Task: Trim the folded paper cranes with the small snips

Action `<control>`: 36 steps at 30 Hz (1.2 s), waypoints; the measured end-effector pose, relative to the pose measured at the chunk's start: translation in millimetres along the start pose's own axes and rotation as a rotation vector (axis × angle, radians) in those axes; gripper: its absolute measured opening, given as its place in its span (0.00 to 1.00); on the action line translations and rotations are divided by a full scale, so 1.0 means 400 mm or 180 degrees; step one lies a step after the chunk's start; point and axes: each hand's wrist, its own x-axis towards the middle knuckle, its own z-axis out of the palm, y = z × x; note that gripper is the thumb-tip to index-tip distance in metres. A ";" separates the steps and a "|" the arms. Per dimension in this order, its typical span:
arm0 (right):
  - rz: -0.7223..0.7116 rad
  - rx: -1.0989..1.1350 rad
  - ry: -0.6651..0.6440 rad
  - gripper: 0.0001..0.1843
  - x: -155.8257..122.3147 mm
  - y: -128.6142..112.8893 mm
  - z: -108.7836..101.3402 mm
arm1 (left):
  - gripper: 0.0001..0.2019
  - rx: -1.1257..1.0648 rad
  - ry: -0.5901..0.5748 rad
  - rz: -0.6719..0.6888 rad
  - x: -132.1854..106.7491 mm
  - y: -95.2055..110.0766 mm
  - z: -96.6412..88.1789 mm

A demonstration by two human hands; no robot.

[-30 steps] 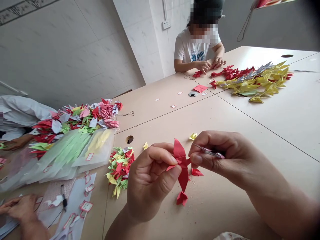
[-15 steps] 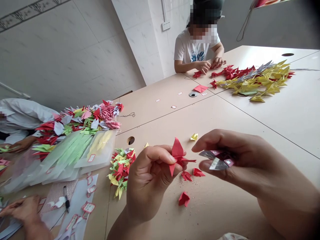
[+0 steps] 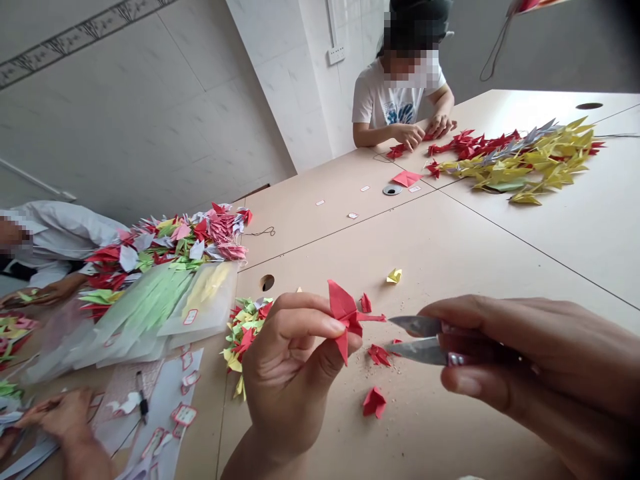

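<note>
Pinched by a wing between the thumb and fingers of my left hand (image 3: 290, 373) is a red folded paper crane (image 3: 345, 308), its thin tip pointing right. My right hand (image 3: 525, 373) grips a pair of small thread snips (image 3: 421, 351) with dark handles. Their two blades stand apart, the upper one close to the crane's tip; whether they touch I cannot tell. On the table below lie a few red folded paper pieces (image 3: 374, 403) among tiny paper crumbs. A small yellow folded piece (image 3: 394, 276) sits beyond my hands.
Left of my hand is a heap of mixed paper cranes (image 3: 245, 337). Plastic bags of green strips (image 3: 150, 307), a pen (image 3: 142, 398) and paper labels (image 3: 184, 415) lie farther left. Across the table (image 3: 310, 247), one person works beside a yellow and red crane pile (image 3: 540, 160); others work at left.
My right hand has turned and brought the snips forward, so their blades now point at the crane's tip. The crane has tilted slightly in my left hand. The view has shifted a little.
</note>
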 end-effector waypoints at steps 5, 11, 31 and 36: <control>-0.0113 -0.0160 -0.0082 0.27 -0.022 0.005 0.026 | 0.12 0.0406 -0.0023 0.0213 -0.006 -0.011 -0.012; -0.0326 -0.0232 -0.0045 0.33 -0.050 0.024 0.038 | 0.17 0.0955 -0.0060 0.0473 -0.028 -0.015 -0.030; -0.0738 -0.0876 -0.0043 0.38 -0.022 -0.007 0.048 | 0.09 0.1296 0.0057 0.0372 -0.044 0.003 -0.029; -0.0763 -0.0968 0.0028 0.42 -0.021 0.006 0.052 | 0.12 0.1269 -0.0019 0.0459 -0.046 0.001 -0.031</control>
